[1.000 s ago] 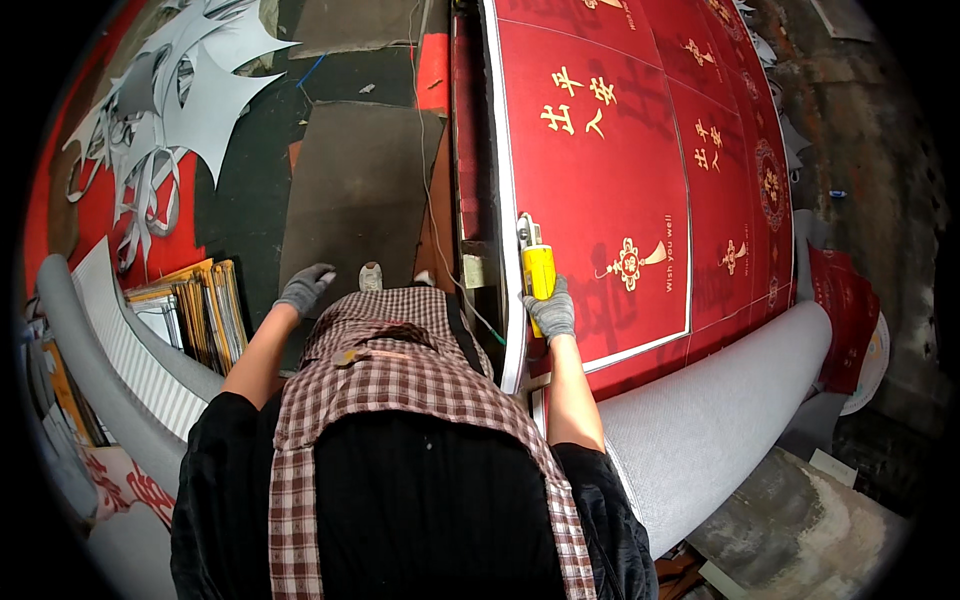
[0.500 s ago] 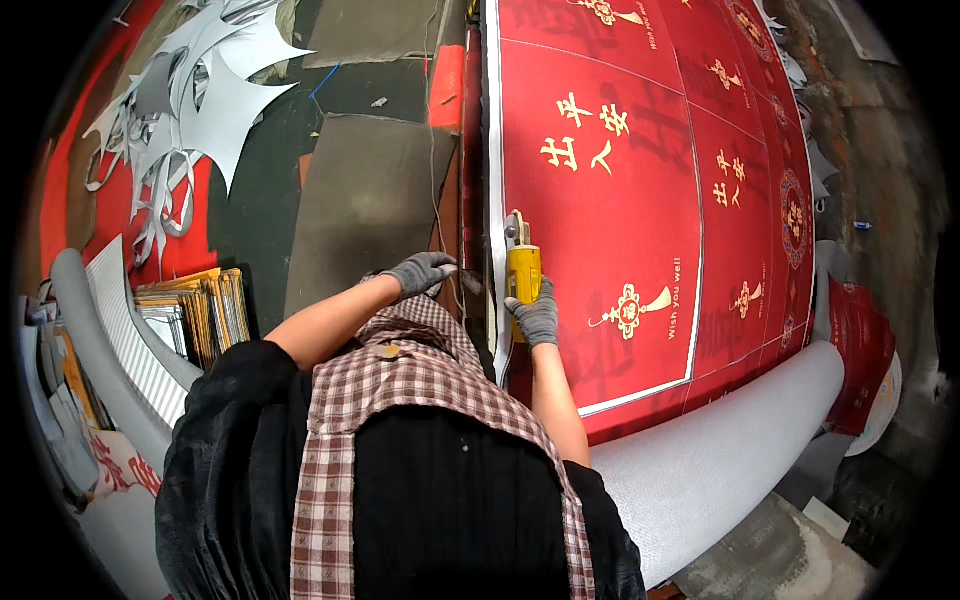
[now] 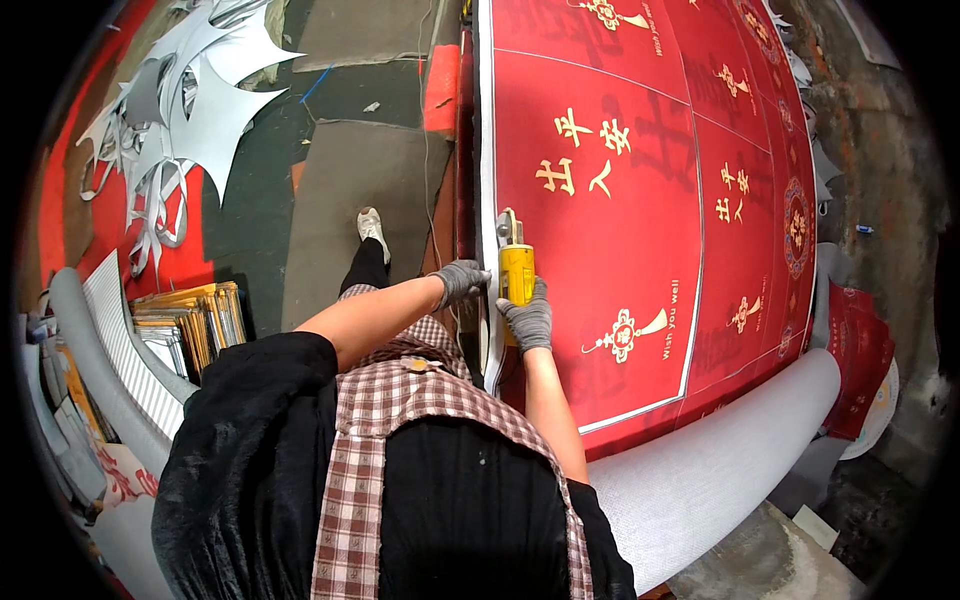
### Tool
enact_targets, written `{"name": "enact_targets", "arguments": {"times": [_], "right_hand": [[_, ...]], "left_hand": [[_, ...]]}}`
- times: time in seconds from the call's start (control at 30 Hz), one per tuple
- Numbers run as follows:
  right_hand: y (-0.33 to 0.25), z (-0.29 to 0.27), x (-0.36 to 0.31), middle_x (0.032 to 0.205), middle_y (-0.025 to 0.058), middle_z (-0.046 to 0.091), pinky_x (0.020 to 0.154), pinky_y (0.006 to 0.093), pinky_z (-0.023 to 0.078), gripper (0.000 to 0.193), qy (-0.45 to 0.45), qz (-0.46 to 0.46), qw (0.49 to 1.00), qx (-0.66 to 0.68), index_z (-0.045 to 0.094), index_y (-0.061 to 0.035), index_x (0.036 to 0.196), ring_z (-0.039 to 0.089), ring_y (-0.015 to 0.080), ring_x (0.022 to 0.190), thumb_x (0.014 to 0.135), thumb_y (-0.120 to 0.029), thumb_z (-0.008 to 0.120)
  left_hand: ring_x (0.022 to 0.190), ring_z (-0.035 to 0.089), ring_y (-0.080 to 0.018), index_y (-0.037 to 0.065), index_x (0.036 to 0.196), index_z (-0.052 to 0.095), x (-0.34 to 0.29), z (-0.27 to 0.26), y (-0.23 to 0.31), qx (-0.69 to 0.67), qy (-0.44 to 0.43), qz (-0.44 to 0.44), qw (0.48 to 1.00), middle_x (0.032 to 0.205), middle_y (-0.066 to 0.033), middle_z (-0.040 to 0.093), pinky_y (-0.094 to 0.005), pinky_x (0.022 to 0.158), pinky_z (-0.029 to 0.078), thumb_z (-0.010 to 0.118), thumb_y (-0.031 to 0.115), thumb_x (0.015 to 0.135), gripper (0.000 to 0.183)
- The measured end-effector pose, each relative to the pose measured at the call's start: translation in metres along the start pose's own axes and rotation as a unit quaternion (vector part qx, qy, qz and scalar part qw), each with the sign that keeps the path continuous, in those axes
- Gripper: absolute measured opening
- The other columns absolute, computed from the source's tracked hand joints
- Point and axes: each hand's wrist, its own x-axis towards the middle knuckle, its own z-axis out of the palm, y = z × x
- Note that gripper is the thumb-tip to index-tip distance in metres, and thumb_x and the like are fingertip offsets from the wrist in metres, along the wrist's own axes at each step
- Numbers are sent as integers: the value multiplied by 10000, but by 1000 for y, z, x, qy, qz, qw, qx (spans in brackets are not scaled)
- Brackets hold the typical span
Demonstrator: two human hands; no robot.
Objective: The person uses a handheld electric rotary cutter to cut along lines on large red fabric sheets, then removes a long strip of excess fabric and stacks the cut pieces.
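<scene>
My right hand (image 3: 530, 318), in a grey glove, grips a yellow hand-held cutting tool (image 3: 515, 265) that stands on the left edge of a large red printed mat (image 3: 640, 210) with gold characters and ornaments. My left hand (image 3: 462, 280), also gloved, pinches the mat's white edge strip (image 3: 484, 150) just left of the tool. The tool's metal head points away from me along that strip. I wear a checked apron over black sleeves.
A grey roll (image 3: 720, 450) lies under the mat's near end. Left of the mat is a brown floor mat (image 3: 350, 200) with my shoe (image 3: 372, 228) on it. Grey cut-out scraps (image 3: 190, 110) and stacked framed sheets (image 3: 185, 325) lie at the left. A red bundle (image 3: 855, 355) is at the right.
My left hand has come from the apron at my waist to the mat's edge beside the tool. The tool and my right hand have moved forward along the edge.
</scene>
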Motion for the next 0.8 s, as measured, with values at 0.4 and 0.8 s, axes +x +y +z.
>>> {"name": "enact_targets", "arguments": {"times": [0.4, 0.8], "right_hand": [[-84, -1, 83, 934, 151, 647, 748, 364, 513, 722, 4, 8, 1000, -15, 426, 4, 1240, 635, 266, 824, 664, -189, 817], [-154, 14, 200, 957, 145, 627, 751, 368, 515, 798, -2, 12, 998, -60, 412, -40, 1277, 619, 250, 812, 609, -207, 817]], "left_hand": [[762, 541, -103, 25, 973, 628, -106, -92, 104, 117, -43, 133, 983, 844, -8, 603, -244, 736, 447, 597, 223, 883, 220], [855, 561, -104, 45, 1129, 571, -185, -223, 194, -87, -17, 175, 981, 961, -15, 604, -266, 690, 478, 629, 278, 856, 364]]}}
